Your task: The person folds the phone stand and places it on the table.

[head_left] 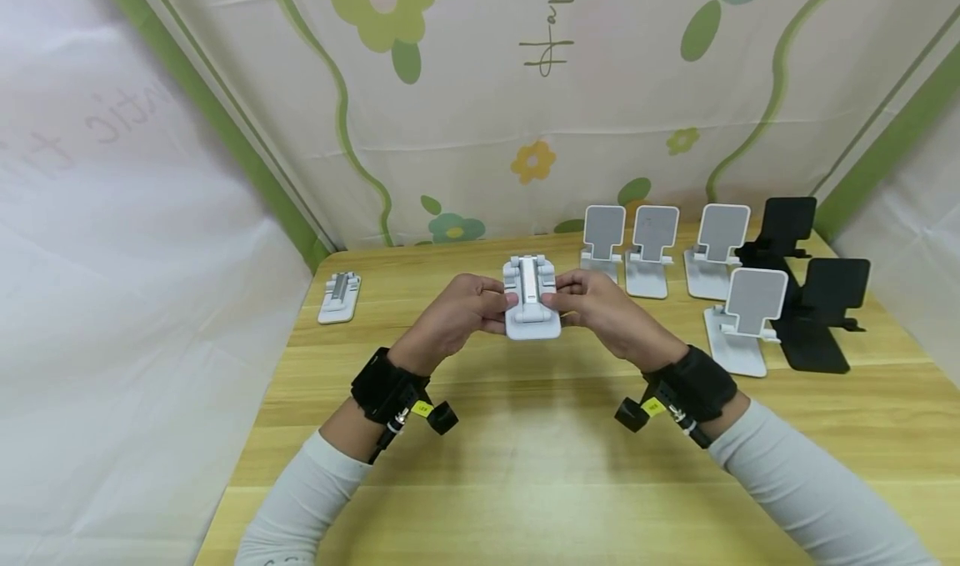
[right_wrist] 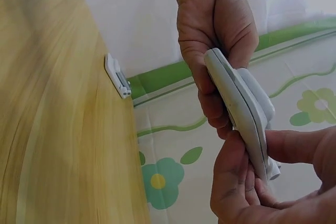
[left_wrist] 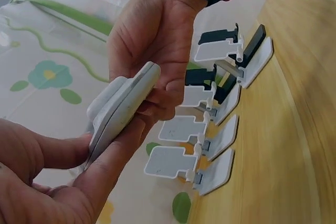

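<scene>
My left hand [head_left: 468, 303] and right hand [head_left: 596, 306] pinch a folded white phone stand [head_left: 532, 314] by its sides, above the table [head_left: 525, 483].
Yellow wrist tags [head_left: 422, 408]: print too small to read. Six unfolded stands [head_left: 756, 299] on my right, one small folded stand [head_left: 339, 301] on my left; cloth [head_left: 465, 116] behind reads "Happ".

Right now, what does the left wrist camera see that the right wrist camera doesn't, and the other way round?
Only the left wrist view: four opened white stands and two opened black stands.

Only the right wrist view: a second folded stand, lying near the table's edge.

Both: the folded white stand held between the left hand and right hand, the wooden table and the flowered cloth.
</scene>
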{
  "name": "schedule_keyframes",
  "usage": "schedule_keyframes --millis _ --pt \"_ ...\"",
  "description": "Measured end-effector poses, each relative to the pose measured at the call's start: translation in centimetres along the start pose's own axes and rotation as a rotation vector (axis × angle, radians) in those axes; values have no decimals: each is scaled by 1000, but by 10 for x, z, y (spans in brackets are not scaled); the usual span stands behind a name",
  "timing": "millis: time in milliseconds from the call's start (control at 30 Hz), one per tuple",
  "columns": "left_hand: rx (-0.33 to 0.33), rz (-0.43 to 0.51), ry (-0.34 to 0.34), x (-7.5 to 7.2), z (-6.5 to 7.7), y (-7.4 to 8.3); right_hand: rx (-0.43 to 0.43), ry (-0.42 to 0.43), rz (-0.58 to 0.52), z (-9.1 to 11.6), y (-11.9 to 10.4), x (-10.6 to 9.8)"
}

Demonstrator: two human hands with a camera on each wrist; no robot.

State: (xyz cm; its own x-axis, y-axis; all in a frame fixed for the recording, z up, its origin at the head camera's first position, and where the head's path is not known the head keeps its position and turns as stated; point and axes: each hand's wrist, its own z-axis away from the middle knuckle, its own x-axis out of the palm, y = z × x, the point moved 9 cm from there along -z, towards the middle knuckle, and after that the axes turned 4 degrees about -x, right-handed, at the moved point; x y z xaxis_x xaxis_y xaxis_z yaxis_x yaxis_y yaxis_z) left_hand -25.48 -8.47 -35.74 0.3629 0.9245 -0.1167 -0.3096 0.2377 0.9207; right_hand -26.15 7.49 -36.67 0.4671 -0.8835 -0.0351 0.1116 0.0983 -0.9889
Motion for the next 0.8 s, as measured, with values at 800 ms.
schedule_keyframes --millis 800 --pt "251 -731 335 19 9 37 -25 33 -84 -4 4 10"
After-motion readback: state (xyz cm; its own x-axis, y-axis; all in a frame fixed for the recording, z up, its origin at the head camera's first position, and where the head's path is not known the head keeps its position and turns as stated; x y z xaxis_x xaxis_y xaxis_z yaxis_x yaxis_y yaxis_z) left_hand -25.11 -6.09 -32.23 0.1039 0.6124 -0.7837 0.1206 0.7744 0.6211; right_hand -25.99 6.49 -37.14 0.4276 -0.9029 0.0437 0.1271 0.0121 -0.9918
